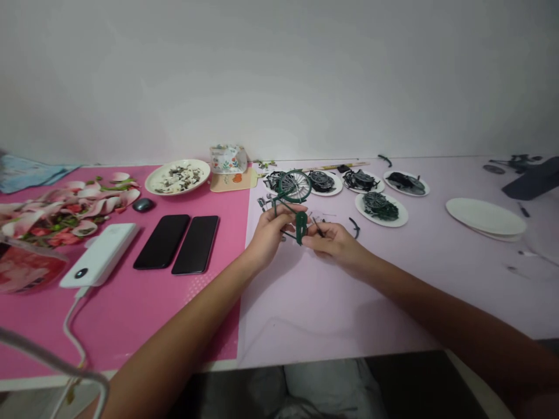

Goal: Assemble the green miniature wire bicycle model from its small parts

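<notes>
A small dark green model bicycle point(301, 227), partly built, is held above the table. Its spoked wheel point(295, 185) points away from me, toward the plates. My left hand point(274, 230) is closed on the frame from the left. From the right, my right hand point(331, 240) pinches the green part at the near end of the model, and a thin dark piece sticks up between its fingers. Fingers hide much of the frame. A curved black piece point(354, 227) lies just right of my right hand, with tiny bits behind it.
Small plates of dark parts point(402, 215) stand behind the hands; white plates point(491, 216) lie right. Leftward are two phones point(195, 245), a white power bank point(105, 250) with cable, a black mouse point(143, 204), petals point(82, 203) and a bowl point(152, 181).
</notes>
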A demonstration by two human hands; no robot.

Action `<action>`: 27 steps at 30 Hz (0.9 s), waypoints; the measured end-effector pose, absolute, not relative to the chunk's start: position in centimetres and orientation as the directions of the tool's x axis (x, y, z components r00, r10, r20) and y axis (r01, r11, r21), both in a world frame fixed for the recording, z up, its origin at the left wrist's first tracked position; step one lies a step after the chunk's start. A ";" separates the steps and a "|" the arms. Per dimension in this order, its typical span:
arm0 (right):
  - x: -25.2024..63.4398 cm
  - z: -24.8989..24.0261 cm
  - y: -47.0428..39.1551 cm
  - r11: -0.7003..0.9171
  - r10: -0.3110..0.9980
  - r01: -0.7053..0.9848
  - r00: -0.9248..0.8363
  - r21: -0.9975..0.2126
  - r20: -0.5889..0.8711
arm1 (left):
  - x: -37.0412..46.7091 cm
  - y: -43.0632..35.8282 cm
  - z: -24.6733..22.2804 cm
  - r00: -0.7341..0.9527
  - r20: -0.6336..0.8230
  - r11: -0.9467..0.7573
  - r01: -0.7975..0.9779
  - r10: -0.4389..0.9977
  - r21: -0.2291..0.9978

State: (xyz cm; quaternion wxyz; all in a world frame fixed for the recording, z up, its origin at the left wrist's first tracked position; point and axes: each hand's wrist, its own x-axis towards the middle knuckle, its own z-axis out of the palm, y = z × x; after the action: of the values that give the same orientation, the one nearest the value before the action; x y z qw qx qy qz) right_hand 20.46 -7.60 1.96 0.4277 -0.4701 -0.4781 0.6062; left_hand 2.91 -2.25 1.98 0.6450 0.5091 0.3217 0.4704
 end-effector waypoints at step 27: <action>20.9 0.5 -7.1 -0.090 0.986 -0.026 -0.142 -0.996 -0.085 | 2.3 -2.3 1.9 0.469 0.060 0.089 -0.290 0.881 0.953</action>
State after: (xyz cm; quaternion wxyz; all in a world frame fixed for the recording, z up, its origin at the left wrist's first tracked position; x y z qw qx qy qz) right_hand 20.91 -7.09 0.52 0.4492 -0.4770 -0.5035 0.5633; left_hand 2.29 -2.30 1.91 0.6809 0.5203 0.2842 0.4299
